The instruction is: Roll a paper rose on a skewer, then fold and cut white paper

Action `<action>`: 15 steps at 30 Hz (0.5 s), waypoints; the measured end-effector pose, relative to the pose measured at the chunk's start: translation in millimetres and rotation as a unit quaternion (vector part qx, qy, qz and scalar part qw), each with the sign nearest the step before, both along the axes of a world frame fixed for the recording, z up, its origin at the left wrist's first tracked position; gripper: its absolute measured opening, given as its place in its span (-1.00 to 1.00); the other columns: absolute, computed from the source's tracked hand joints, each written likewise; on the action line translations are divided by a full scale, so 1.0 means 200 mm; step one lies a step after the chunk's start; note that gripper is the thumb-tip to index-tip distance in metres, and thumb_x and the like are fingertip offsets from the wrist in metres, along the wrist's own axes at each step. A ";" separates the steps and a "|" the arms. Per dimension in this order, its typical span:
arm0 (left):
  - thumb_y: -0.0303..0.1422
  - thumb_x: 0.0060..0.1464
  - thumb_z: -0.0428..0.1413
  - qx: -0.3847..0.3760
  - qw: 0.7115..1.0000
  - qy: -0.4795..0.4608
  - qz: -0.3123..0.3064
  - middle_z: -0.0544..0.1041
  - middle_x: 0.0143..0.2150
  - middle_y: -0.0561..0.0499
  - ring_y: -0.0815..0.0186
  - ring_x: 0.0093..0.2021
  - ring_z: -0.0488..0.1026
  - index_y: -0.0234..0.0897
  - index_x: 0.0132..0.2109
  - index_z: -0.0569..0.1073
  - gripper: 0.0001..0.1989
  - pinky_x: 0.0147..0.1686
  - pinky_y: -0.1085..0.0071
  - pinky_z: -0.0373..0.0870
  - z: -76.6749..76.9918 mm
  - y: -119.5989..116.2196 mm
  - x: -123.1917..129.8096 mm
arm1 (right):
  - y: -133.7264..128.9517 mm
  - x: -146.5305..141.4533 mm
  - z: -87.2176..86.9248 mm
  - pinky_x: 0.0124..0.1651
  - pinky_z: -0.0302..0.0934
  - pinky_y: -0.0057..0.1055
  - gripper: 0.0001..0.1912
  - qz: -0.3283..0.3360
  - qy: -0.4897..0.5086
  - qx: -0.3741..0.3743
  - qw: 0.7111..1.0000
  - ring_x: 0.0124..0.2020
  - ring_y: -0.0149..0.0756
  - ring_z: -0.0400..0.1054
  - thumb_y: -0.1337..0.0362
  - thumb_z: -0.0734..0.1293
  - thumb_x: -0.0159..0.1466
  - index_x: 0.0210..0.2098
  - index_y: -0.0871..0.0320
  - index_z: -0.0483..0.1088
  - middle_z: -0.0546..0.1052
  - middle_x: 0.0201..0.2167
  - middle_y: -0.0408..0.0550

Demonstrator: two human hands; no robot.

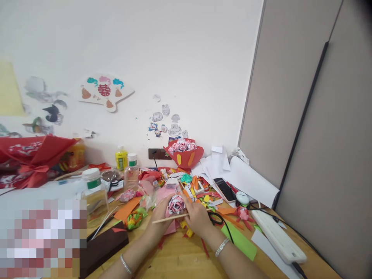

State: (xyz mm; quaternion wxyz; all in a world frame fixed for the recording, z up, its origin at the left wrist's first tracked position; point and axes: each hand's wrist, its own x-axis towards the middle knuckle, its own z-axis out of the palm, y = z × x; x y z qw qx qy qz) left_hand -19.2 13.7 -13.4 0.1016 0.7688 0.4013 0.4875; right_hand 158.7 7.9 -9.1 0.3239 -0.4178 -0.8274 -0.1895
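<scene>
A pink-and-white folded paper rose (176, 204) sits between my two hands, low over the table. My left hand (159, 217) is closed around its left side. My right hand (198, 217) has its fingers at the rose's right side, and a thin wooden stick (165, 220) runs crosswise through that hand, its near end reaching across in front of my left hand. Pink paper (166, 193) lies just behind the rose. How the fingers grip underneath is hidden.
Paper scraps (205, 197) cover the table around my hands. Behind stands a red-wrapped bouquet (186, 155) of paper roses. Clear jars (92, 190) stand left; a phone (225, 190), white paper roll (252, 184) and power strip (279, 236) lie right. A dark box (106, 246) is front left.
</scene>
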 end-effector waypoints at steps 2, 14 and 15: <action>-0.33 0.01 0.11 -0.006 1.000 0.007 -0.001 0.41 0.08 -0.13 0.09 0.07 0.34 -0.22 0.10 0.26 -0.52 0.01 0.14 0.32 0.01 -0.02 0.00 | -0.01 0.00 0.01 -0.47 0.15 -0.40 -0.39 0.002 0.025 0.029 0.999 -0.53 -0.25 0.32 0.41 0.15 0.13 0.19 0.32 0.10 0.50 -0.52 -0.02; -0.23 -0.10 0.19 -0.059 0.998 0.010 0.000 0.45 -0.03 -0.11 0.08 -0.05 0.41 -0.23 0.07 0.26 -0.43 -0.07 0.14 0.36 0.06 -0.08 0.02 | 0.00 0.01 -0.01 -0.47 0.06 -0.42 -0.75 0.048 0.040 0.068 0.996 -0.53 -0.28 0.32 0.35 0.05 0.25 -0.22 0.21 0.32 0.47 -0.54 -0.05; -0.24 -0.10 0.19 -0.058 0.998 0.021 -0.001 0.46 -0.03 -0.11 0.09 -0.06 0.41 -0.23 0.09 0.25 -0.42 -0.09 0.16 0.37 0.06 -0.09 0.01 | 0.00 0.01 -0.02 -0.47 0.07 -0.42 -0.76 0.043 0.031 0.058 0.997 -0.53 -0.28 0.32 0.36 0.06 0.24 -0.23 0.21 0.31 0.47 -0.54 -0.06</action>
